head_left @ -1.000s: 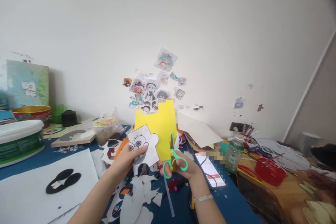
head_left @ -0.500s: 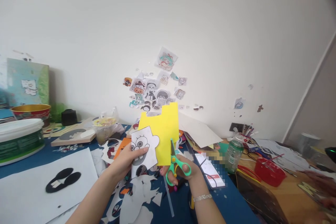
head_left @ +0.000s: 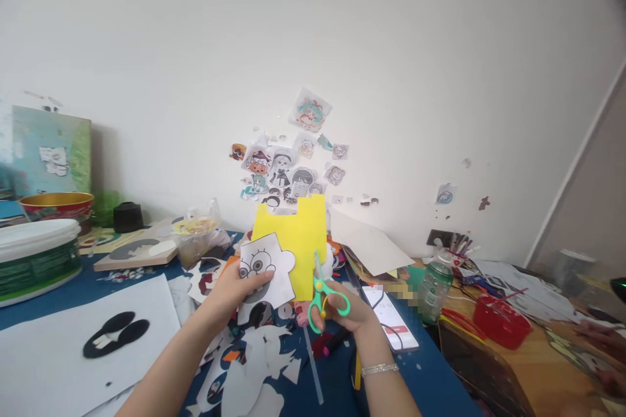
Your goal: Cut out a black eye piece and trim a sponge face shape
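Near the middle of the frame a bright yellow sheet stands out against the off-white wall. In front of it is a white cut-out printed in black line with a big-eyed cartoon face. Just right of that, the scissors have mint-green handles with a yellow dot at the pivot. The bench is covered in deep blue, littered with white and black scraps. At lower left a white sheet bears a black shape. A red tray sits at right, a green bottle beside it, and a green-banded white tub is at far left.
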{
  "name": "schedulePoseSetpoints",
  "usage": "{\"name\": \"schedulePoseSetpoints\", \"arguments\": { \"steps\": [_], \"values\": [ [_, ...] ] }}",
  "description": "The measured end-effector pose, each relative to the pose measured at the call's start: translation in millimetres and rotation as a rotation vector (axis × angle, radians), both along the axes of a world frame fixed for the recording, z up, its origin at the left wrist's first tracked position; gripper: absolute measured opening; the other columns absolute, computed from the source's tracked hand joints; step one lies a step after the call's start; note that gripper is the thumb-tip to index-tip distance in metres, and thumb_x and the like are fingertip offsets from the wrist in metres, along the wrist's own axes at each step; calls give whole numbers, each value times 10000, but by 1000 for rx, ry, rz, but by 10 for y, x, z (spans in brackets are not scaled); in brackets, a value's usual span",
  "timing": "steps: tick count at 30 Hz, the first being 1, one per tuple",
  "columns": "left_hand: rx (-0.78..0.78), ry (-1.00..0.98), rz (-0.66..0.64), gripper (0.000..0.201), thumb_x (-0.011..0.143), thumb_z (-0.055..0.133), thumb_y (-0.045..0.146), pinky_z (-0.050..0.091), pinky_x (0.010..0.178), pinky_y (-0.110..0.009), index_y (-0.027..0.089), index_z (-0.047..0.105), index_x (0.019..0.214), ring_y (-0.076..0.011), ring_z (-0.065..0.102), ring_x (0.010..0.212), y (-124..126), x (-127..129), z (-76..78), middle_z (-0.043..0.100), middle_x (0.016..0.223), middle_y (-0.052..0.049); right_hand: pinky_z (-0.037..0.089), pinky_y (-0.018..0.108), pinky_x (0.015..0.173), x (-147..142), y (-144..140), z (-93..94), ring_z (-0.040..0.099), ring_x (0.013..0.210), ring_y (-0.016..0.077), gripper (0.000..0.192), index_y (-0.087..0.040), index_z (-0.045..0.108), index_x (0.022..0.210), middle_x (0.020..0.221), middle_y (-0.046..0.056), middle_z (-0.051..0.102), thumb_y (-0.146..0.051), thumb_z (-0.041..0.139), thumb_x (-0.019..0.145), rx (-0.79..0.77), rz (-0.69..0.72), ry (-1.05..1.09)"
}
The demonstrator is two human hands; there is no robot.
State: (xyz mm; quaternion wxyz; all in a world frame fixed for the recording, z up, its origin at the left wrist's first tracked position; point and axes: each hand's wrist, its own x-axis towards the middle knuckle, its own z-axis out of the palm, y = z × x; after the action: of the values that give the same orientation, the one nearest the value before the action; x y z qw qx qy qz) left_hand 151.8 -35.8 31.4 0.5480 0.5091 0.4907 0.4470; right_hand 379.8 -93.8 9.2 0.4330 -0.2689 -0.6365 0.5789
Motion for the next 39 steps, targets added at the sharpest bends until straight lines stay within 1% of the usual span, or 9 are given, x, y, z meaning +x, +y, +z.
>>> {"name": "schedulePoseSetpoints", "arguments": {
  "steps": [3, 10, 14, 18, 21, 25, 31, 35, 39],
  "values": [
    [5, 0, -53, 552, 477, 781, 375, 546, 600, -332, 197, 549, 945, -299, 638, 856, 14, 32, -42, 650, 946, -90, 438, 248, 557, -84, -3, 27, 547, 567, 138, 487, -144, 618, 845, 582, 6, 596, -582, 613, 632, 8, -35, -10],
    [5, -18, -25, 585, 485, 775, 390, 540, 612, -339, 212, 544, 993, -295, 638, 861, 57, 58, -113, 624, 1042, -107, 458, 268, 613, -168, 21, 31, 556, 651, 147, 500, -158, 599, 930, 735, 34, 604, -575, 594, 654, 71, -154, -56],
    [-19, -2, 31, 635, 459, 786, 391, 535, 586, -344, 202, 534, 1010, -305, 640, 840, 47, 71, -93, 611, 1058, -123, 430, 253, 572, -174, 83, -9, 515, 586, 133, 467, -140, 613, 840, 657, 20, 576, -571, 597, 662, 127, -267, -108],
    [-50, 16, 39, 684, 453, 782, 423, 536, 602, -336, 181, 513, 1033, -287, 639, 836, -18, 99, -17, 598, 1081, -133, 415, 251, 533, -204, 139, -37, 480, 552, 134, 494, -147, 613, 802, 602, 1, 538, -599, 631, 604, 123, -371, -117],
    [-57, 9, 25, 689, 469, 771, 445, 538, 626, -325, 174, 507, 1045, -272, 637, 844, -55, 118, 27, 586, 1113, -137, 409, 252, 529, -237, 159, -43, 463, 539, 133, 477, -163, 609, 762, 583, -7, 516, -603, 649, 579, 126, -389, -99],
    [-53, -15, 12, 666, 488, 761, 454, 541, 620, -308, 175, 512, 1039, -255, 641, 835, -57, 124, 26, 596, 1109, -130, 394, 256, 502, -254, 178, -61, 448, 520, 138, 472, -170, 614, 718, 553, -7, 494, -614, 650, 563, 140, -413, -88],
    [-55, -58, 17, 678, 479, 772, 442, 550, 619, -326, 172, 508, 1042, -260, 650, 808, -51, 110, 3, 622, 1054, -128, 355, 234, 457, -242, 222, -107, 423, 498, 123, 451, -153, 642, 773, 556, -6, 504, -551, 687, 566, 162, -453, -71],
    [-52, -56, 18, 640, 483, 774, 431, 548, 597, -322, 168, 530, 1014, -252, 653, 770, -88, 115, 47, 639, 1012, -121, 322, 220, 433, -256, 230, -107, 393, 470, 101, 410, -148, 652, 806, 560, -15, 506, -477, 723, 570, 160, -448, -39],
    [-55, -60, 35, 610, 481, 782, 402, 544, 573, -304, 166, 543, 990, -240, 651, 750, -127, 135, 99, 654, 967, -107, 346, 227, 449, -272, 202, -71, 415, 487, 109, 437, -145, 647, 806, 569, -8, 520, -512, 703, 577, 163, -428, -47]
  ]
}}
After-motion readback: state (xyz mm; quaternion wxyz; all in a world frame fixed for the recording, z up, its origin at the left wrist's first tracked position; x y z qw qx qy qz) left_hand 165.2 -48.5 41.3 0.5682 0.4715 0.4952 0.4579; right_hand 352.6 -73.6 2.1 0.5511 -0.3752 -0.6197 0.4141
